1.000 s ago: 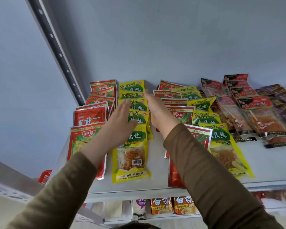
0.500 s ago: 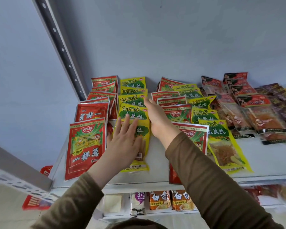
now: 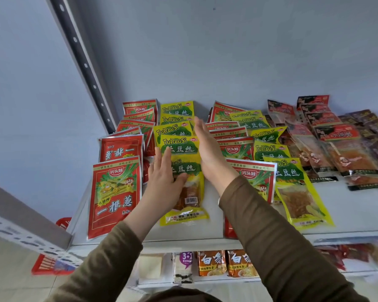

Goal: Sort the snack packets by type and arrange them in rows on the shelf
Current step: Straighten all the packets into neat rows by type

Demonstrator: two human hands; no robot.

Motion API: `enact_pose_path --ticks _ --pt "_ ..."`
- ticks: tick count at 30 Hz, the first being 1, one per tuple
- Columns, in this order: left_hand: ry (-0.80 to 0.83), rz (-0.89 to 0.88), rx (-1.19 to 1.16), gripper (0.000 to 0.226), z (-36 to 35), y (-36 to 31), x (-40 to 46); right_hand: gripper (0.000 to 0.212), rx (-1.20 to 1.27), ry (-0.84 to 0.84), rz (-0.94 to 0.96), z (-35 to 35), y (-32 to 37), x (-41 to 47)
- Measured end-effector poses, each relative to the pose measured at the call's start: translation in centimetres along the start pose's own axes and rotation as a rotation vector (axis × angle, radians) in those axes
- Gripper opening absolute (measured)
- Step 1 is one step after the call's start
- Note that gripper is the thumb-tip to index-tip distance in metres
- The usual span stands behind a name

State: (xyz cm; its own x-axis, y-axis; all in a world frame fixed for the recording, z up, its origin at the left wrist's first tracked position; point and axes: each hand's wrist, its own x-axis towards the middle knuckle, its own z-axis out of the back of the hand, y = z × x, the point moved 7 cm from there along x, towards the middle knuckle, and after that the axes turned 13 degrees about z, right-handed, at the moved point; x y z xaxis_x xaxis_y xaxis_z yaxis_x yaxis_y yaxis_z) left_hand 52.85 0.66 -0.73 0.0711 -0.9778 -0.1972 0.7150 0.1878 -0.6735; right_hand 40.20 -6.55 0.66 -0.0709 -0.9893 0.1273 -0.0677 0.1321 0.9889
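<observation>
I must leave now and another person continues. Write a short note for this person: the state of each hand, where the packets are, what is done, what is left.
Left hand: open, flat against the left edge of the front yellow packet.
Right hand: open, on edge along the right side of that yellow row; neither hand grips anything.
Done: on the shelf, overlapping rows run front to back, red packets far left, then yellow, red, yellow, with clear and dark packets to the right.
Left: square this yellow row; one red packet in the left row lies upside down; the right-hand rows look loose.

left hand (image 3: pixel 164 182) flat, right hand (image 3: pixel 207 149) edgewise, fingers straight
</observation>
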Motion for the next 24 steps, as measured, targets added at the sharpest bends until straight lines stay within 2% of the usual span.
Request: enact_pose_path --ticks 4,10,14,19,24 --pt "0.051 0.037 -0.213 0.083 0.5 1.4 -0.7 0.072 0.089 0.067 -0.07 0.5 -0.3 -1.5" --pt "0.113 0.074 -0.368 0.087 0.2 0.4 0.5 0.066 0.014 0.054 -0.154 0.9 -2.0 -4.7" --pt "0.115 0.096 -0.406 0.087 0.3 0.7 1.1 0.062 -0.035 0.065 -0.129 0.6 -2.1 -5.4" --pt "0.074 0.102 -0.539 0.066 3.0 -0.8 3.5 0.062 -0.052 0.057 -0.105 0.3 -1.0 -3.4" --pt "0.113 0.18 -0.546 0.072 2.7 -1.7 5.3 0.062 -0.109 0.054 -0.09 -0.4 -0.8 -3.1"
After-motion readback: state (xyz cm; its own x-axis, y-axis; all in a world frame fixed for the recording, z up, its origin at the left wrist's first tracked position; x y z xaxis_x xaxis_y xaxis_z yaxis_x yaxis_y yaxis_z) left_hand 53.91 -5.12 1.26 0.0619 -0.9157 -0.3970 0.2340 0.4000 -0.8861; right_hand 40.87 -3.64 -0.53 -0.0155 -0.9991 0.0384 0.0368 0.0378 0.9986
